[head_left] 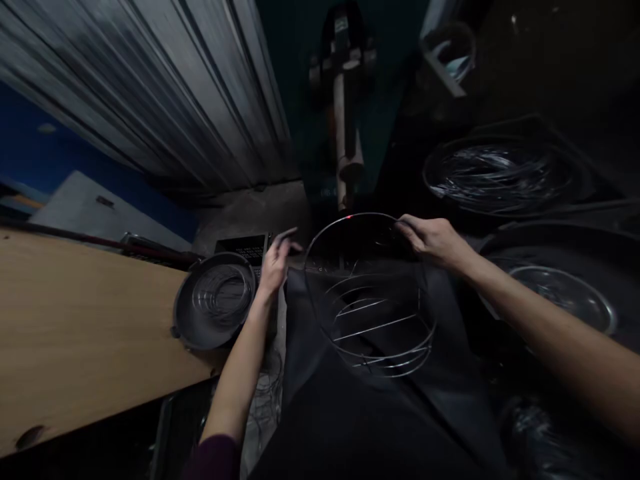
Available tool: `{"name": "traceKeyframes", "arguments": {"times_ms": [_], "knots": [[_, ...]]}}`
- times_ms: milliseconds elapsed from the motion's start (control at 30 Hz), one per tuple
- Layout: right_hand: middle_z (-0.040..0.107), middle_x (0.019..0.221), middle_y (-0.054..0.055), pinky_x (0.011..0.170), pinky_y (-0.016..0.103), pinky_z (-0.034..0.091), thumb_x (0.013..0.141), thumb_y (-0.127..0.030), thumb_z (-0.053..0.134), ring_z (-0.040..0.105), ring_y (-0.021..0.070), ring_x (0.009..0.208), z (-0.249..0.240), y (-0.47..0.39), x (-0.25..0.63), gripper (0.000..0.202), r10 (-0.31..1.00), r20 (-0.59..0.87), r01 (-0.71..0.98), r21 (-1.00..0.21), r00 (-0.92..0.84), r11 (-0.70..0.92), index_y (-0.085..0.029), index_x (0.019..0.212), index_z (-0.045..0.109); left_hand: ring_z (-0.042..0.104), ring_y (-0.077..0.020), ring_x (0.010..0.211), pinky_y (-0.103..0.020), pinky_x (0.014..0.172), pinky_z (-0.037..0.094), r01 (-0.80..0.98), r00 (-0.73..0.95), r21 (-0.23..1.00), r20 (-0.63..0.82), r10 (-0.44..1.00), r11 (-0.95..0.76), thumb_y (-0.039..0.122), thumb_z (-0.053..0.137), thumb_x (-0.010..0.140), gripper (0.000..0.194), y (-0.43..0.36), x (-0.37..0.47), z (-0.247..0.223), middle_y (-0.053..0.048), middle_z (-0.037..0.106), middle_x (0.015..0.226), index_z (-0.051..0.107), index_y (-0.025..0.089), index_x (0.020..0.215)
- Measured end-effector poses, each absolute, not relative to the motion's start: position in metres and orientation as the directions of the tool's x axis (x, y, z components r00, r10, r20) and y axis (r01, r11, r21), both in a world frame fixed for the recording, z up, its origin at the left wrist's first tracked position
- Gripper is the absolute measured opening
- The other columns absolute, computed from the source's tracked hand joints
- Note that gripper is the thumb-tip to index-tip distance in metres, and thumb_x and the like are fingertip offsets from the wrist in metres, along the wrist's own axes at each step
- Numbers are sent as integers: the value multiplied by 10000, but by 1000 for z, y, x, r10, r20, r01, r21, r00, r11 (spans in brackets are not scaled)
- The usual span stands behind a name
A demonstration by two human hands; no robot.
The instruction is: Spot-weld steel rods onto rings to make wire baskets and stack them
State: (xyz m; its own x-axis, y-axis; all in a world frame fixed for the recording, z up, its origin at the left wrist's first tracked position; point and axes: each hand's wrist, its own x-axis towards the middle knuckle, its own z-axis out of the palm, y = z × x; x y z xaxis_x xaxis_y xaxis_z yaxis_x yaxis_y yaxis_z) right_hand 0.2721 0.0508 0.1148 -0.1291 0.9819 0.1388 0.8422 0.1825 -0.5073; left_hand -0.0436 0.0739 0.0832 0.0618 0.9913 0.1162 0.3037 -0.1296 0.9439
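A large wire ring with a small red glowing spot on its top edge is pinched at its upper right by my right hand. Below it, over the dark cloth on my lap, is a round wire frame with straight cross wires. Whether ring and frame are joined is hard to tell. My left hand is raised just left of the ring, fingers apart, holding nothing. Ahead stands a machine with a long narrow arm, its lower end near the ring's top.
A black basin with wire rings stands at left beside a wooden board. At right are a basin of wire pieces and a large dark basin containing a round metal piece. Corrugated metal rises behind.
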Motion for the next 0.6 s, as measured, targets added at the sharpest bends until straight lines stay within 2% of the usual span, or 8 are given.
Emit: {"name": "traceKeyframes", "arguments": {"times_ms": [67, 133, 200, 267, 367, 433, 500, 600], "knots": [[468, 571, 20, 563, 268, 341, 906, -416, 330, 447, 148, 516, 119, 40, 276, 341, 971, 233, 827, -534, -53, 174, -194, 791, 561, 680, -174, 848, -279, 835, 520, 101, -122, 978, -169, 978, 182, 450, 601, 836, 355, 34, -59, 60, -83, 729, 850, 701, 129, 946], [461, 568, 17, 563, 266, 341, 901, -422, 329, 441, 144, 512, 122, 32, 279, 336, 959, 280, 811, -572, 54, 121, -194, 785, 548, 691, -217, 836, -320, 787, 546, -79, -7, 836, -545, 838, 543, 458, 670, 778, 375, -4, -63, 34, -118, 729, 837, 702, 96, 871], [491, 601, 24, 579, 265, 353, 908, -422, 321, 462, 146, 531, 119, 26, 281, 329, 944, 297, 788, -611, 144, 72, -198, 796, 534, 696, -252, 863, -366, 776, 561, -229, 181, 648, -704, 686, 726, 534, 597, 809, 450, -31, -57, 17, -143, 727, 853, 705, 100, 860], [538, 659, 34, 611, 265, 376, 934, -423, 294, 499, 154, 576, 111, 20, 283, 337, 929, 301, 766, -643, 213, 33, -208, 831, 532, 690, -251, 927, -370, 790, 568, -387, 235, 560, -708, 666, 732, 563, 496, 858, 470, -40, -47, 13, -130, 728, 928, 711, 150, 912], [578, 720, 36, 653, 267, 408, 963, -438, 259, 540, 165, 634, 91, 10, 283, 357, 901, 296, 716, -698, 318, -23, -230, 887, 540, 684, -214, 942, -354, 806, 568, -570, 165, 524, -682, 713, 633, 513, 397, 916, 412, -25, -28, 26, -70, 731, 935, 686, 247, 1040], [591, 726, 32, 664, 270, 425, 967, -454, 261, 552, 169, 645, 78, 5, 282, 369, 884, 275, 665, -745, 377, -52, -237, 917, 555, 686, -180, 759, -353, 779, 572, -610, 103, 539, -673, 732, 581, 476, 371, 937, 398, -7, -13, 38, -31, 701, 728, 668, 251, 1076], [615, 741, 29, 675, 270, 442, 968, -465, 269, 566, 169, 657, 65, 0, 286, 391, 888, 236, 599, -799, 394, -53, -230, 959, 582, 607, -129, 541, -317, 727, 572, -606, 54, 578, -655, 754, 546, 415, 369, 953, 372, 8, -1, 48, 35, 551, 494, 666, 219, 1059], [679, 902, 33, 755, 265, 463, 966, -446, 307, 614, 169, 799, 41, -12, 322, 407, 951, 133, 561, -827, 279, -49, -215, 1065, 627, 544, -105, 468, -225, 586, 529, -520, -25, 654, -655, 755, 550, 302, 406, 940, 289, 23, 10, 58, 74, 381, 399, 666, 185, 987]]}}
